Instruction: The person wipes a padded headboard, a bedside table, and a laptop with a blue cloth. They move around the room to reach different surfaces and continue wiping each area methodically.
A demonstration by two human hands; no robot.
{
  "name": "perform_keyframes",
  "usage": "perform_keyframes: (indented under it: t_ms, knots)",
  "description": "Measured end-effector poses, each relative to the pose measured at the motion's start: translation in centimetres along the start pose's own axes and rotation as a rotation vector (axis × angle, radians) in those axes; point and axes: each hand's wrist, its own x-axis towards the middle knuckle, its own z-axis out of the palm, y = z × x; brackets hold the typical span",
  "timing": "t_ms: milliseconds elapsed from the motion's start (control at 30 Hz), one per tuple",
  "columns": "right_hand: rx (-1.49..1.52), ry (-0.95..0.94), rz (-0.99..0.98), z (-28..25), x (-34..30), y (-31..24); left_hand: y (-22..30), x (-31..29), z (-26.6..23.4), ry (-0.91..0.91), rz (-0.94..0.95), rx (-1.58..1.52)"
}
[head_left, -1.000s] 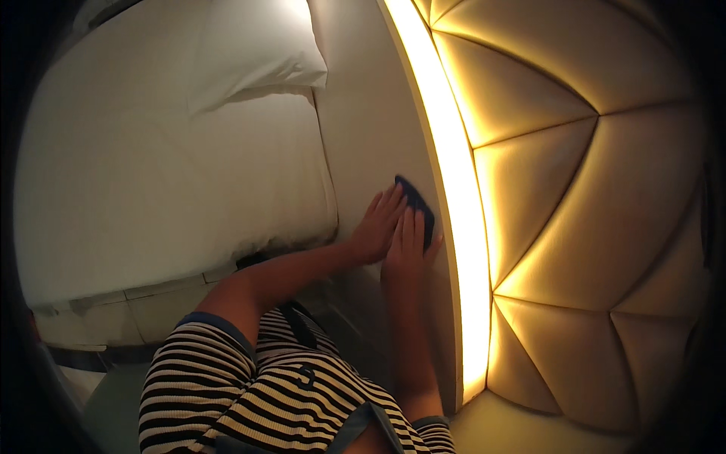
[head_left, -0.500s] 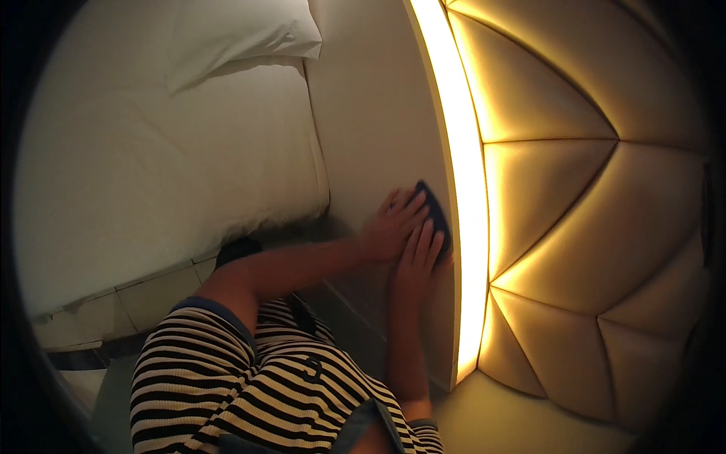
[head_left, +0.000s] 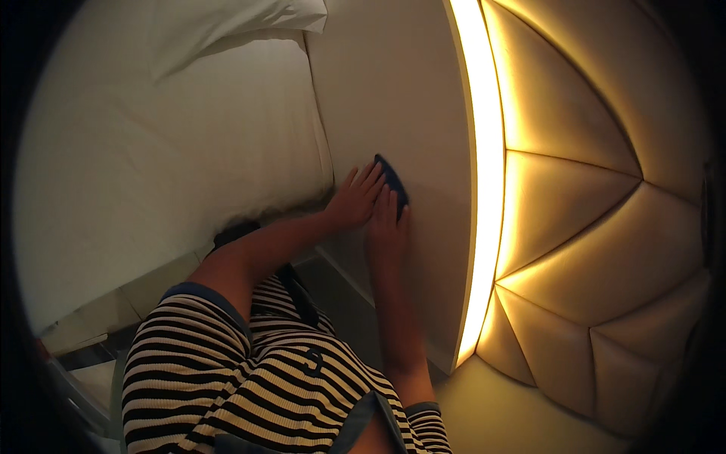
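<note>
A dark blue folded cloth (head_left: 393, 184) lies against the smooth pale panel (head_left: 382, 83) that stands upright beside the bed. My left hand (head_left: 355, 200) rests on the cloth's upper left edge, its fingers stretched out and slightly spread. Just below it, my right hand (head_left: 387, 227) presses the lower part of the cloth with straight fingers. Both palms face the panel, and the two hands nearly touch. Part of the cloth is hidden under the fingers.
Left of the panel is a bed with a white sheet (head_left: 219, 129) and a white pillow (head_left: 265, 19). A bright light strip (head_left: 490, 151) runs along the panel's right edge, next to padded wall sections (head_left: 567, 212). Tiled floor (head_left: 113, 310) shows at lower left.
Both hands and the blue cloth have moved left across the panel, away from the light strip and a little upward. The view has shifted slightly.
</note>
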Motion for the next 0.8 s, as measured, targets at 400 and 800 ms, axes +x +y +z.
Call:
perform_keyframes:
  t_ms: [400,800]
  knots:
    - [-0.07,0.306,0.175,-7.6,9.2,3.6,1.4,9.9,-7.0,0.363,0.063,-0.206]
    - [-0.018,-0.085,-0.139,-0.1,2.9,-0.2,-0.5,-1.3,1.3,-0.072,-0.209,-0.163]
